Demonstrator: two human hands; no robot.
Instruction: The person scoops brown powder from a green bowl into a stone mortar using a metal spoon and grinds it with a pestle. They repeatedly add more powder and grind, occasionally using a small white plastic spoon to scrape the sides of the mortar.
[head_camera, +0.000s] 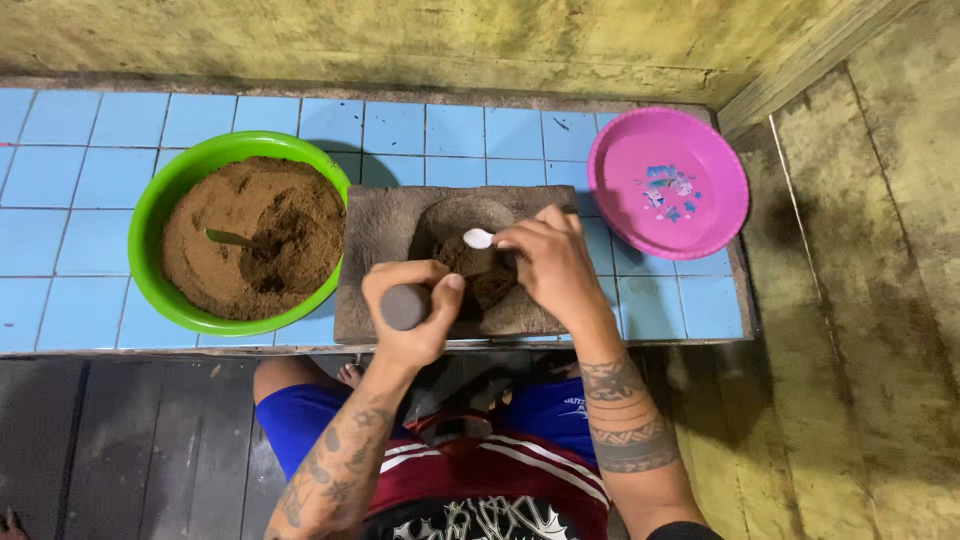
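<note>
A mound of dark brown paste (478, 268) sits in the hollow of the flat grey stone grinding slab (385, 235) on the blue-tiled ledge (90, 180). I see the right hand (555, 265) pinching a small white spoon (479, 238) over it, while the left hand (415, 310) is closed around a grey stone pestle (405, 306). The green plastic bowl (150, 215) beside the slab looks nearly full of brown powder; the pink plastic plate (668, 183) holds nothing yet.

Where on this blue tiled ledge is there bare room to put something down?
Bare tile lies left of the green bowl, and along the back wall behind the stone mortar. A narrow strip lies under the pink plate. The middle is crowded: left hand and right hand work over the mortar.
</note>
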